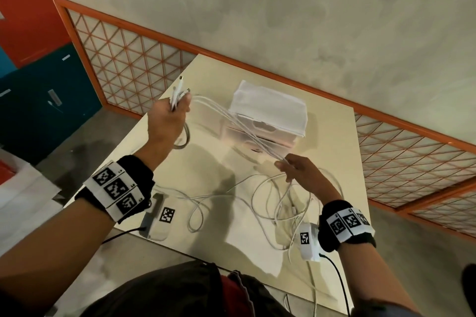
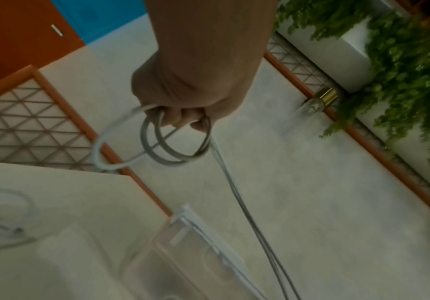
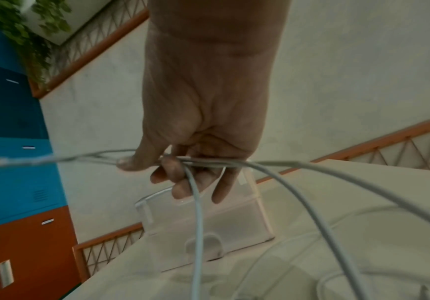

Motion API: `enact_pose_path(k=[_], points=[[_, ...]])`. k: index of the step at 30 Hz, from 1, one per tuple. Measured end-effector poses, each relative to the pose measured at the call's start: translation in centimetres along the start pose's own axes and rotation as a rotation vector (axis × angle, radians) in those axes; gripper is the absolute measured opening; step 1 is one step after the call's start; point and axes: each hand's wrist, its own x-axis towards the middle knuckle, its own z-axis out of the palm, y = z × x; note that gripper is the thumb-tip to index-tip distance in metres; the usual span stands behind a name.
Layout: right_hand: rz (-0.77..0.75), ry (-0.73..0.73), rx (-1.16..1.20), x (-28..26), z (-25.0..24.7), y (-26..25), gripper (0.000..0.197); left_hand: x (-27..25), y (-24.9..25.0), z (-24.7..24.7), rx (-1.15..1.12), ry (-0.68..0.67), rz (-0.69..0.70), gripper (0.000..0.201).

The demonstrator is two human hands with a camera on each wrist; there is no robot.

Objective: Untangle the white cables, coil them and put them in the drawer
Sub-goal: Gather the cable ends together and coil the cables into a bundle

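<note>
Several white cables (image 1: pixel 231 116) stretch taut between my two hands above the table. My left hand (image 1: pixel 168 117) is raised at the left and grips the plug ends (image 1: pixel 180 90) together with small loops (image 2: pixel 175 142) that hang below the fist (image 2: pixel 183 97). My right hand (image 1: pixel 296 167) is lower and to the right, and pinches the same strands (image 3: pixel 203 161) between thumb and fingers. Behind them the rest of the cables (image 1: pixel 273 203) lies in loose tangled loops on the table. A clear plastic drawer unit (image 1: pixel 268 118) with a white top stands behind the strands.
The beige table (image 1: pixel 206 162) stands against a grey wall with an orange lattice rail (image 1: pixel 128 59). Blue and orange lockers (image 1: pixel 38 85) are to the left. Black wires (image 1: pixel 337 280) run from my wrist cameras. Green plants (image 2: pixel 401 60) hang above a white planter.
</note>
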Motion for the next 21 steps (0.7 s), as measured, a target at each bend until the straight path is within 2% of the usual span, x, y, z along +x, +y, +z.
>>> enact_pose_path(k=[2, 4, 7, 10, 12, 15, 16, 17, 18, 21], points=[[0.028, 0.097, -0.016, 0.0, -0.2, -0.5, 0.038, 0.6, -1.7, -0.1, 0.142, 0.029, -0.091, 0.034], [0.036, 0.193, -0.024, 0.2, -0.4, -1.4, 0.044, 0.5, -2.8, 0.1, 0.229, -0.023, -0.163, 0.050], [0.017, 0.232, -0.284, 0.7, -0.7, -2.4, 0.037, 0.1, -3.2, 0.7, 0.191, -0.069, -0.238, 0.063], [0.066, 0.194, -0.437, 1.1, -0.7, -3.0, 0.032, -0.3, -2.4, 1.5, -0.022, -0.033, -0.261, 0.045], [0.027, 0.138, -0.446, 1.3, -0.1, -3.5, 0.031, -1.2, -1.4, 2.2, -0.112, -0.064, -0.156, 0.040], [-0.111, 0.020, -0.438, 1.2, 1.4, -5.2, 0.030, -3.6, 0.5, 3.6, -0.140, -0.320, 0.127, 0.028], [-0.161, 0.004, -0.427, 1.1, 1.8, -5.9, 0.030, -4.3, 0.9, 4.1, -0.123, -0.418, 0.195, 0.016], [-0.205, 0.001, -0.402, 1.1, 2.1, -6.7, 0.030, -4.8, 1.0, 4.5, -0.102, -0.504, 0.234, 0.013], [-0.239, 0.008, -0.368, 1.0, 2.1, -7.5, 0.030, -5.3, 1.0, 4.8, -0.081, -0.593, 0.230, 0.020], [-0.306, 0.052, -0.254, 0.9, 1.6, -9.1, 0.029, -6.5, 0.5, 5.1, -0.008, -0.879, 0.040, 0.039]])
